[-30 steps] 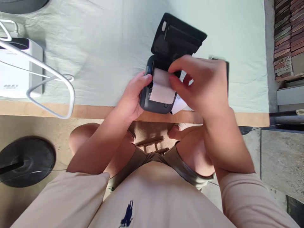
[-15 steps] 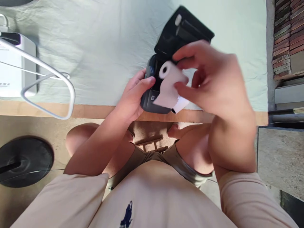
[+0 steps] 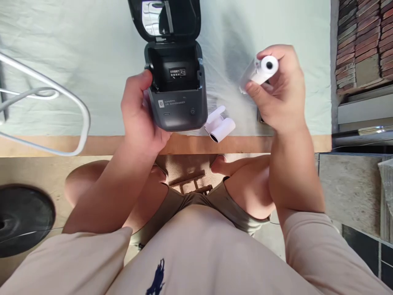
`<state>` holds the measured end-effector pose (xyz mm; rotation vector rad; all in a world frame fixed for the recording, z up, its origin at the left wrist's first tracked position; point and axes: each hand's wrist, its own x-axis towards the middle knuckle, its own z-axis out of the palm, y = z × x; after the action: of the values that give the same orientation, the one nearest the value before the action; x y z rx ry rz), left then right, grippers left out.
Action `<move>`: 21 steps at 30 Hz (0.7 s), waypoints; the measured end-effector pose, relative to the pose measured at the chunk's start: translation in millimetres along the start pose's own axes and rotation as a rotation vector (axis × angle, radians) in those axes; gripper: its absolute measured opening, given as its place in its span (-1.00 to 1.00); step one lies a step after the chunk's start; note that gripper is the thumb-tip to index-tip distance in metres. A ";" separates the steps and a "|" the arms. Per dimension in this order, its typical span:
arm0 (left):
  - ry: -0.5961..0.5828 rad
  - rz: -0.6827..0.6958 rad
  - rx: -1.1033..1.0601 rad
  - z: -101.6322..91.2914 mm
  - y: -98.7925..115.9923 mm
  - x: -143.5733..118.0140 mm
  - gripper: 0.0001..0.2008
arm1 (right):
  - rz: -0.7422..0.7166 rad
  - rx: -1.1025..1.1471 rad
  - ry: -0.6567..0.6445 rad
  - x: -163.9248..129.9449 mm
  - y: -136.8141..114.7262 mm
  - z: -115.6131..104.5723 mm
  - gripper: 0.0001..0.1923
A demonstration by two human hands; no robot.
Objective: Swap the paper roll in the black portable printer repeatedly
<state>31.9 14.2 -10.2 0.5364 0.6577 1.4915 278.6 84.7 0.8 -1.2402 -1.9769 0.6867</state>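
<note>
From afar I judge the taking-out done: my left hand (image 3: 139, 110) grips the printer (image 3: 181, 112); my right hand (image 3: 284, 88) pinches 1 paper roll (image 3: 260, 70), well apart from the bay (image 3: 166, 82); the lid (image 3: 182, 20) is not yet closed.

You have room over the pale cloth (image 3: 219, 73) between the portable printer (image 3: 181, 110) and the paper roll (image 3: 258, 73) in your right hand (image 3: 284, 90); nearer the table edge (image 3: 245, 144), curled white paper (image 3: 224, 128) obstructs that gap. The bay (image 3: 176, 59) is reachable frontally, its raised lid (image 3: 186, 20) walling the far side. Left of your left hand (image 3: 139, 114), a white cable (image 3: 86, 121) loops.
</note>
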 end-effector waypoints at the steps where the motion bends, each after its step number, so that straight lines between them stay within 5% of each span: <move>1: 0.007 -0.008 0.020 0.5 0.8 -0.1 -0.72 | -0.030 -0.083 -0.014 -0.4 0.1 -0.4 -0.64; 5: 0.041 -0.035 0.065 2.9 4.3 -0.1 -0.74 | -0.036 -0.239 -0.062 -3.3 -6.1 -2.5 -0.58; 9: 0.042 -0.037 0.017 2.1 4.0 -0.1 -0.70 | 0.026 -0.395 0.199 -18.9 -40.2 -7.1 -0.76; 16: -0.014 0.009 -0.059 0.6 -2.3 -2.9 -0.62 | 0.311 -0.691 -0.368 -43.5 -77.0 23.8 -0.55; 21: -0.006 0.005 -0.082 1.0 -3.3 -4.4 -0.65 | 0.361 -0.716 -0.463 -39.7 -81.9 32.7 -0.37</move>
<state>35.1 9.9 -11.4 0.4797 0.5878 1.5142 220.4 13.1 29.8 -2.0446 -2.5265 0.4633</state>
